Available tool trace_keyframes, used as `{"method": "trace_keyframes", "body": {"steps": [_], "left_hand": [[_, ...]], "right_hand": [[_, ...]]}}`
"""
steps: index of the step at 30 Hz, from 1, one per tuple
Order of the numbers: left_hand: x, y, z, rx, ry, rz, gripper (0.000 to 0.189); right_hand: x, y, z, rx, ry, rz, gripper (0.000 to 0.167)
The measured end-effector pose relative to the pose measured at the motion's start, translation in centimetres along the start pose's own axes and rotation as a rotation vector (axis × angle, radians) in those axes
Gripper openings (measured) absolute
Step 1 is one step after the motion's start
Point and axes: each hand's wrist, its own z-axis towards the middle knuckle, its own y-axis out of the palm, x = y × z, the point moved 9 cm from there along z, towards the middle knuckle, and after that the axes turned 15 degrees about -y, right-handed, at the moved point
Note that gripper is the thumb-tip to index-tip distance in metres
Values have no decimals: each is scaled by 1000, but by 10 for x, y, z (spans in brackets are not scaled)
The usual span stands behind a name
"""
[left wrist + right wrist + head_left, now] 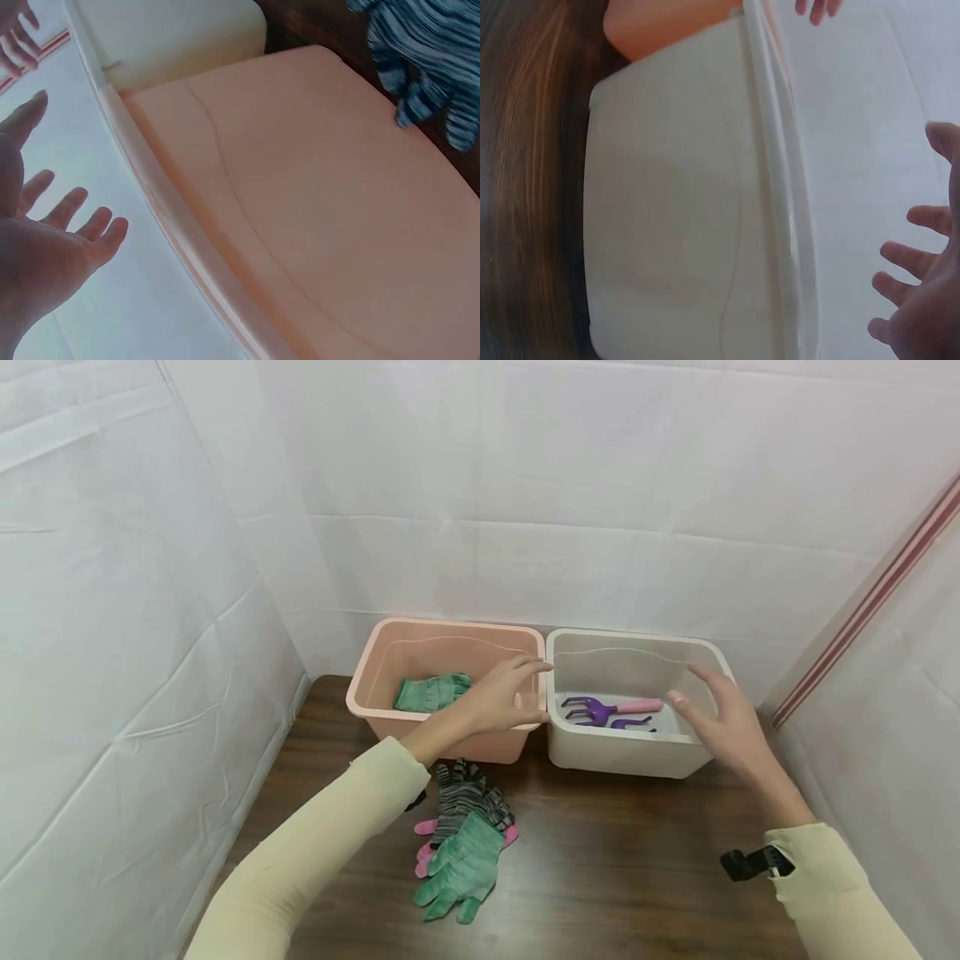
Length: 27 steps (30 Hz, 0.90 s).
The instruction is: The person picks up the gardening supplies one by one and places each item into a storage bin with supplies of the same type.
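My left hand (498,697), fingers spread and holding nothing, hovers over the right end of the pink bin (420,724). Inside that bin lies a green glove (431,692). Over the right side of the white bin (622,753) my right hand (723,718) is held with fingers apart, also bare of any object. A purple hand fork with a pink handle (637,706) lies in the white bin, beside another purple pronged piece (628,723) partly hidden by the front wall. In the wrist views, both the left hand (60,232) and right hand (922,285) show loosely bent fingers.
On the brown wooden table (600,852), in front of the pink bin, is a pile of gloves: a green glove (467,864) on top, a grey-black striped glove (461,802) and pink ones (423,853) beneath. White sheeting (562,485) stands behind and at both sides.
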Motion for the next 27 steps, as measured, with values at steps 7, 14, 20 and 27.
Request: {"method": "trace_keyframes", "body": {"steps": [7, 14, 20, 27], "left_hand": [[-16, -15, -14, 26, 5, -7, 74], [-37, -31, -30, 91, 2, -18, 68], [-58, -42, -40, 93, -26, -12, 70], [-82, -58, -53, 113, -69, -47, 67]], "right_hand": [[-28, 23, 11, -60, -82, 31, 72], [-47, 41, 16, -98, -122, 39, 71], [-61, 54, 19, -106, -160, 49, 72], [-79, 71, 21, -130, -180, 59, 74]]}}
